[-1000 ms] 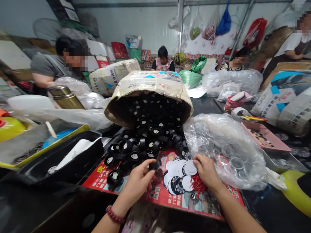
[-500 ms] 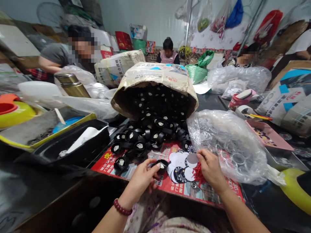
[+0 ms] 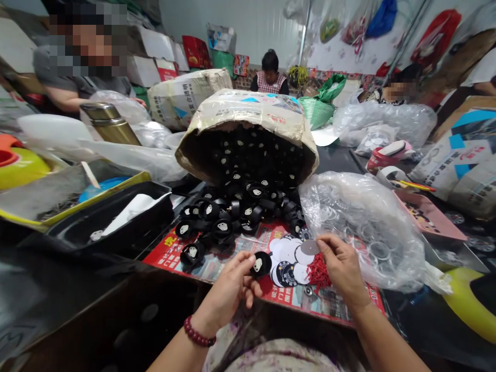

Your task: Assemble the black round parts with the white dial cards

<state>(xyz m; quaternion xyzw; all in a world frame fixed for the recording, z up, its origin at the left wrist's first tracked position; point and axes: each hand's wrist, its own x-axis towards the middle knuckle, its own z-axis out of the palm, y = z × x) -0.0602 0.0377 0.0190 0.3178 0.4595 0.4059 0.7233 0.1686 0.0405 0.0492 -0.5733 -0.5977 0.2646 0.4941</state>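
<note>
My left hand pinches a round black case by its edge, its open side facing up with a pale piece inside. To its right, my right hand holds a grey disc between thumb and fingertips, above a pile of printed white and black discs. Small red pieces lie just beside my right fingers. Many black cases spill from a large sack onto a red printed sheet.
A clear bag of rings lies right of the discs, near a pink tray. On the left are a black tray, a yellow-edged box and a metal flask. Several people sit around the table.
My left hand has tilted the black case so its inside shows more. My right hand still holds the grey disc, moved slightly right. The person at the left has shifted left and more upright.
</note>
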